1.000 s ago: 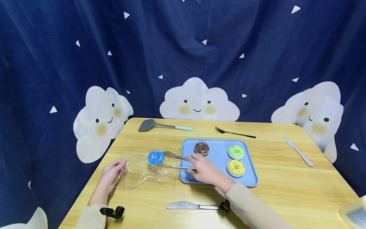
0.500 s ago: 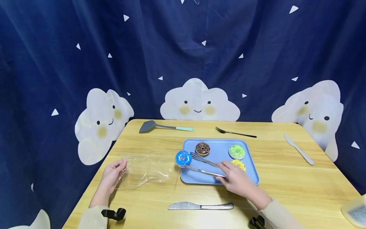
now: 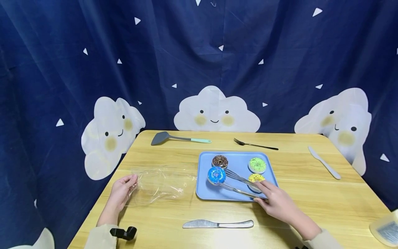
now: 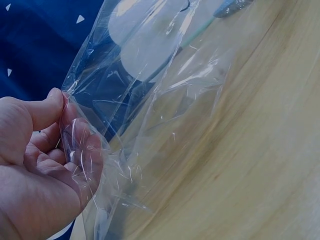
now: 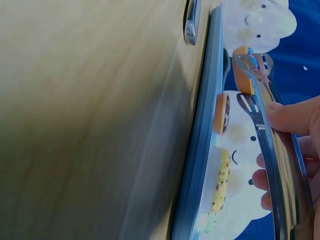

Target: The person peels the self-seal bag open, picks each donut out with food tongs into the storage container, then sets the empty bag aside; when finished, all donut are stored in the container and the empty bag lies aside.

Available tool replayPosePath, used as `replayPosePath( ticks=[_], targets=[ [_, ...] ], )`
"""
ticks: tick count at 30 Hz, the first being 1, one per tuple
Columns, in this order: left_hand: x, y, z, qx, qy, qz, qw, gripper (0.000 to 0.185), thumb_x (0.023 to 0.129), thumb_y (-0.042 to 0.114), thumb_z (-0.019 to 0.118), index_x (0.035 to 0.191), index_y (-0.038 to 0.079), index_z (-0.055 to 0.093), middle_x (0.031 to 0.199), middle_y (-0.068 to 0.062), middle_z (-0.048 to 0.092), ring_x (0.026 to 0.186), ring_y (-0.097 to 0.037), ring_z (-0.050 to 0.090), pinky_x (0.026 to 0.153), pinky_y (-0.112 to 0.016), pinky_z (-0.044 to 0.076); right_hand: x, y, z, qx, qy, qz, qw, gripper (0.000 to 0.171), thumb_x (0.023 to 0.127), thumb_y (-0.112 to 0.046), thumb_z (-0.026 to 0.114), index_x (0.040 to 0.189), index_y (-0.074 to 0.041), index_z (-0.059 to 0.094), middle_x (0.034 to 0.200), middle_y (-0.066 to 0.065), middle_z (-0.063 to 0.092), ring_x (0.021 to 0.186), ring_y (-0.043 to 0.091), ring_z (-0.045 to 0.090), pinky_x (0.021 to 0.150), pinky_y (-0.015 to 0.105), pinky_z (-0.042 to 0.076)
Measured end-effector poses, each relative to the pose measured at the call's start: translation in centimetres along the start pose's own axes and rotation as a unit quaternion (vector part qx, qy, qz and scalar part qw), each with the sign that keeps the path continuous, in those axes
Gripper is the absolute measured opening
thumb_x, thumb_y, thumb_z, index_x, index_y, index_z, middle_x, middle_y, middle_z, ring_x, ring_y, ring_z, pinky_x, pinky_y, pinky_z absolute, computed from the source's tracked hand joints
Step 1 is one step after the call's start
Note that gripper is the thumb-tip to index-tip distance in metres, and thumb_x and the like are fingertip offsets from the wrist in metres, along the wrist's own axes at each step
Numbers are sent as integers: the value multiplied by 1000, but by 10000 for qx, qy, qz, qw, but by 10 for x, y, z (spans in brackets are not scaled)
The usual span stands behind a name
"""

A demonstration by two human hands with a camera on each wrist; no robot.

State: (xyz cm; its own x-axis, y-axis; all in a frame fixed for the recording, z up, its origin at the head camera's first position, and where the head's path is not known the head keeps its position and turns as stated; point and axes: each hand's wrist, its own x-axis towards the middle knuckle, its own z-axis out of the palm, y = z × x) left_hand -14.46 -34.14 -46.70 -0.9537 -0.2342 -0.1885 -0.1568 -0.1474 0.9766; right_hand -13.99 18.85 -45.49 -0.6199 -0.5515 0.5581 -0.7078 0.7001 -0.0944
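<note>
My left hand (image 3: pixel 122 192) pinches the edge of a clear plastic bag (image 3: pixel 164 185), which spreads to the right over the table. In the left wrist view, thumb and fingers hold the bag's film (image 4: pixel 165 95). My right hand (image 3: pixel 278 200) grips metal tongs (image 3: pixel 240 192) by the handles. Between the tongs' slotted tips is a blue-iced donut (image 3: pixel 216 175), held above the left part of a blue tray (image 3: pixel 205 193). On the tray sit a chocolate donut (image 3: pixel 219 161), a green donut (image 3: pixel 257 165) and a yellow donut (image 3: pixel 256 178), the last partly hidden behind the tongs and hand.
A table knife (image 3: pixel 217 224) lies in front of the tray. Behind it are a spatula (image 3: pixel 180 137) and a black fork (image 3: pixel 255 144). A white knife (image 3: pixel 324 162) lies to the right. A pale container (image 3: pixel 385 228) stands at the right edge.
The right hand has carried the blue donut in the tongs rightward, from over the plastic bag to over the tray. The left hand stays at the bag's edge.
</note>
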Motion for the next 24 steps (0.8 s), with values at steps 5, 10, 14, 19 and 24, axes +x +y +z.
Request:
replayPosePath(
  ticks=[5, 10, 14, 19, 24],
  targets=[
    [-1, 1, 0, -51, 6, -45, 10000, 19, 90, 23, 62, 93, 4, 64, 79, 2, 60, 68, -5, 54, 68, -17, 50, -7, 2, -7, -85, 4, 35, 10000, 56, 65, -17, 83, 114, 1, 62, 97, 6, 60, 81, 18, 60, 68, 35, 54],
    [-1, 2, 1, -102, -8, -86, 9999, 17, 90, 22, 62, 91, 6, 65, 79, 3, 60, 68, -4, 54, 69, -17, 50, -16, 3, -8, -90, -6, 48, 9999, 52, 66, -19, 82, 110, 0, 63, 98, 7, 60, 83, 21, 61, 70, 37, 54],
    [-2, 3, 2, -82, -8, -62, 9999, 16, 90, 22, 62, 90, 6, 65, 79, 3, 60, 69, -4, 54, 70, -17, 51, -20, 4, -7, -115, -44, 73, 9999, 54, 65, -21, 82, 110, 0, 63, 98, 8, 60, 82, 22, 62, 69, 38, 54],
    [-2, 3, 3, -60, 7, -45, 10000, 16, 90, 22, 62, 90, 6, 65, 80, 3, 61, 70, -4, 55, 72, -18, 51, -22, 4, -3, -63, -90, -13, 9999, 53, 65, -20, 82, 110, 0, 63, 96, 5, 60, 79, 17, 60, 66, 34, 54],
    [0, 1, 4, -23, 16, -60, 10000, 14, 90, 22, 62, 86, 9, 65, 78, 4, 60, 69, -4, 54, 70, -17, 50, -23, 5, -2, -65, -130, -34, 9999, 53, 64, -19, 82, 110, -1, 63, 95, 3, 59, 77, 13, 58, 63, 32, 53]
  ],
)
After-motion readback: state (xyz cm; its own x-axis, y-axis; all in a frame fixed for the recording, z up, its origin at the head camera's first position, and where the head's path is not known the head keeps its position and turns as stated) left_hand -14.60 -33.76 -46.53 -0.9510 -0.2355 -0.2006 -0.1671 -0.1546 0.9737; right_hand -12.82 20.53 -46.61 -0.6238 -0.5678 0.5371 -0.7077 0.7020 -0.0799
